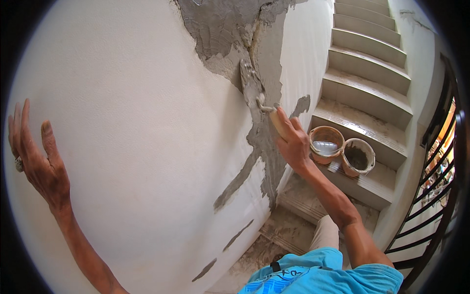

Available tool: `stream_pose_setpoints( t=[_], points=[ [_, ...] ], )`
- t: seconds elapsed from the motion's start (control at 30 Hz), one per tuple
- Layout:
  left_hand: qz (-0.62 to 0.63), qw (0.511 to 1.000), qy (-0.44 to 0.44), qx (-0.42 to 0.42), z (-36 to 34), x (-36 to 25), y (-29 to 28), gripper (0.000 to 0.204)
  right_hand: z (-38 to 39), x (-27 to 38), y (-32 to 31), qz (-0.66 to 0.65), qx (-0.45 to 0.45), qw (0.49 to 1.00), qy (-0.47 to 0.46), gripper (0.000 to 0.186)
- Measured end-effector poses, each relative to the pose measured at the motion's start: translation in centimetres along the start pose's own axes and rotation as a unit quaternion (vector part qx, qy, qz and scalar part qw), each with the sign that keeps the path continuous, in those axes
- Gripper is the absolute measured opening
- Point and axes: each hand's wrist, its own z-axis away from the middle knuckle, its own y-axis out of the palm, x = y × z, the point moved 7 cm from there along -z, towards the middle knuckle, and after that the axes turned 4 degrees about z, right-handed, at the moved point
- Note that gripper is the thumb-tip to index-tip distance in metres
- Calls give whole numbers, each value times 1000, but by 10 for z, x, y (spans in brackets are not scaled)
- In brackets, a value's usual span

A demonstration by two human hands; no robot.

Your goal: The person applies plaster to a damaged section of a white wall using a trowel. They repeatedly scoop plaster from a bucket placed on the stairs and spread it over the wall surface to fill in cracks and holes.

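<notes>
My right hand (293,140) is closed round the light handle of a plastering trowel (252,84). The trowel's blade, smeared with wet grey mortar, lies at the wall over the grey mortar patch (215,29). Just above the blade, a crack (253,39) runs up through that patch. Against the white wall (137,132) at the far left, my left hand (39,157) is raised with its fingers spread; it holds nothing and wears a ring. Whether its palm touches the wall I cannot tell.
Stairs (364,90) climb away at the right. On a step stand two buckets side by side: one (327,153) holds something clear and shiny, the other (357,169) dark mortar. A dark metal railing (431,196) borders the right side. Grey streaks (237,181) mark the lower wall.
</notes>
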Motion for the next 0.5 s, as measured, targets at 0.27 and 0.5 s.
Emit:
stream_pose_setpoints(
  t=[0.27,0.5],
  points=[
    [-22,1000,12,-2,-6,1,-7,47,-36,37,-2,-66,-39,997,-17,84],
    [-2,1000,18,-11,-4,-5,-1,48,-14,52,16,-8,-78,990,-115,82]
  ],
)
